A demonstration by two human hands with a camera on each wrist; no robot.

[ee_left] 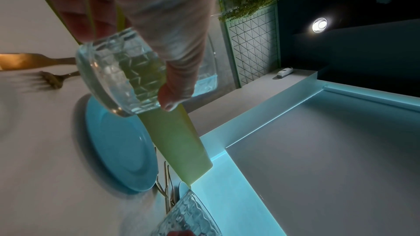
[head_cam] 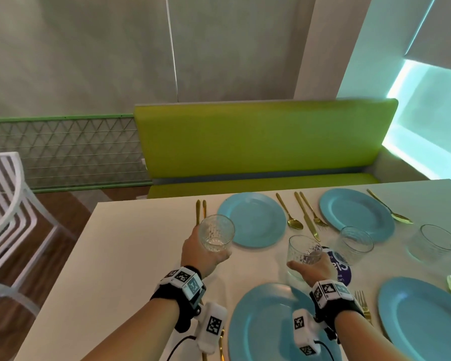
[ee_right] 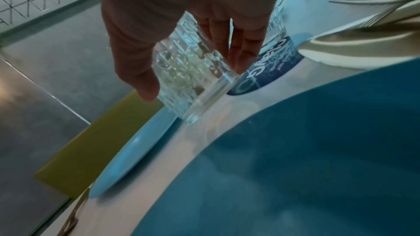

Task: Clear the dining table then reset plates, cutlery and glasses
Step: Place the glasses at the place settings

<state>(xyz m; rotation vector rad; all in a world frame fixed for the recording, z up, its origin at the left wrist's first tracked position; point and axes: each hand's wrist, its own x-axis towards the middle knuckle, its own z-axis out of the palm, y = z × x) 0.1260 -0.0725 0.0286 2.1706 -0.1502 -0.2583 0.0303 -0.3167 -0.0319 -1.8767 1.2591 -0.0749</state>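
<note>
Spanning foreground — white table (head_cam: 130, 256); green bench (head_cam: 258, 139) behind, grey wall.

Left hand (ee_left: 159, 30) is gripping a clear patterned glass (ee_left: 122, 73), thumb (ee_left: 176, 94) pressing along its side, glass tilting above the white counter (ee_left: 41, 159). Blue plate (ee_left: 122, 148) is lying just beneath. Gold fork (ee_left: 54, 78) and another gold utensil (ee_left: 27, 61) are sitting off to the side. Second glass rim (ee_left: 188, 218) is showing at the bottom edge. Green bench back (ee_left: 179, 143) is running behind.
</note>
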